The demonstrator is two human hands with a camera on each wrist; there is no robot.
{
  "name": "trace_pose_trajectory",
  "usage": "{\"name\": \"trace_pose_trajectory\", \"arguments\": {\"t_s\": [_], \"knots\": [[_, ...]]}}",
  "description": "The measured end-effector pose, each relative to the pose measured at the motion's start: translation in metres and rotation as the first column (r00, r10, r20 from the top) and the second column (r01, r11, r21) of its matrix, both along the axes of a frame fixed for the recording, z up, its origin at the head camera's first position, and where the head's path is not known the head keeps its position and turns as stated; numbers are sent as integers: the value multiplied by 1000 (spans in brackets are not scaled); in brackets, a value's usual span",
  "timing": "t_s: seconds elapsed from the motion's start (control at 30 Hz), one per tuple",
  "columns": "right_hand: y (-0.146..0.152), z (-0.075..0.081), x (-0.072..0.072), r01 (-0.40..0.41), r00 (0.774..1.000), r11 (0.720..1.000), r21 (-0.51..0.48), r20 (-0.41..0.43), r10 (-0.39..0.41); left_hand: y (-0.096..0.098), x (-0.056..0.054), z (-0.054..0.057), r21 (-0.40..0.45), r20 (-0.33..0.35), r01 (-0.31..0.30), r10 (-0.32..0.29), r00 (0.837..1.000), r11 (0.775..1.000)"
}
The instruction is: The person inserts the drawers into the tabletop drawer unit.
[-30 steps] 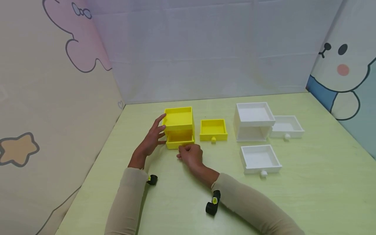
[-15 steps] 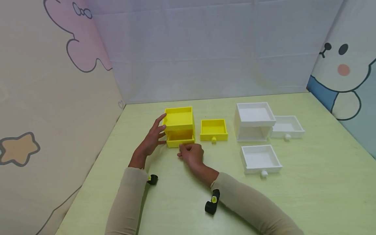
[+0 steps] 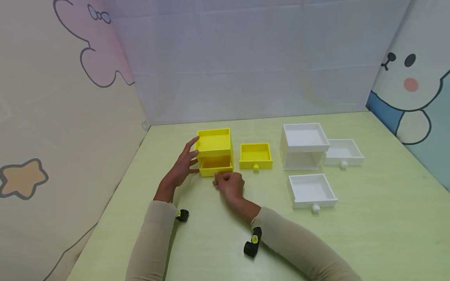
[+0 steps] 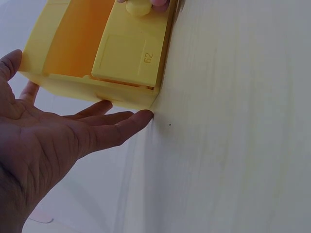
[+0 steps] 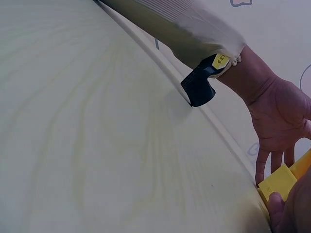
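A small yellow cabinet (image 3: 213, 143) stands on the table, with a lower drawer (image 3: 216, 171) most of the way in and the space above it bare. My left hand (image 3: 180, 168) rests its extended fingers along the cabinet's left side; in the left wrist view these fingertips (image 4: 146, 114) touch the side wall near its lower edge. My right hand (image 3: 230, 185) pinches the drawer's round knob (image 4: 139, 7) at the front. The right wrist view shows part of the yellow drawer front (image 5: 278, 184) beside the right thumb (image 5: 276, 206). Its other fingers are mostly hidden there.
A second yellow drawer (image 3: 255, 164) lies right of the cabinet. Farther right stands a white cabinet (image 3: 306, 136) with its front open, a white drawer (image 3: 342, 159) beside it and another white drawer (image 3: 313, 189) before it. Cloth walls (image 3: 246, 58) bound the table.
The yellow drawer has slid slightly deeper into its cabinet, and my right hand has moved forward a little with the knob. My left hand stays at the cabinet's side.
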State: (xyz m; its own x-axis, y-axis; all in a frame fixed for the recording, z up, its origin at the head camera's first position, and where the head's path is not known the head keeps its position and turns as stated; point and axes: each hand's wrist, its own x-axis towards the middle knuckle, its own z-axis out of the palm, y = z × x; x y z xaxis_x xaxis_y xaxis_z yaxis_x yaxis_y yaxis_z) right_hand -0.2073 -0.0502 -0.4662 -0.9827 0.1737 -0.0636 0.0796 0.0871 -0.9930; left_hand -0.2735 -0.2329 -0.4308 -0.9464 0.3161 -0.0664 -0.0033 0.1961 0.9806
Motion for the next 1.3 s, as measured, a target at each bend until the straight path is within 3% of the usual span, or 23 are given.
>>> {"name": "trace_pose_trajectory", "arguments": {"t_s": [0.83,1.3], "knots": [[-4,-3,-1,47,999,997,-53,-16,-48,0,-1,0,11,-7,4,-4,1000,1000],[-7,-3,0,54,998,996,-73,-40,-57,-1,-1,3,32,30,9,-9,999,999]]}}
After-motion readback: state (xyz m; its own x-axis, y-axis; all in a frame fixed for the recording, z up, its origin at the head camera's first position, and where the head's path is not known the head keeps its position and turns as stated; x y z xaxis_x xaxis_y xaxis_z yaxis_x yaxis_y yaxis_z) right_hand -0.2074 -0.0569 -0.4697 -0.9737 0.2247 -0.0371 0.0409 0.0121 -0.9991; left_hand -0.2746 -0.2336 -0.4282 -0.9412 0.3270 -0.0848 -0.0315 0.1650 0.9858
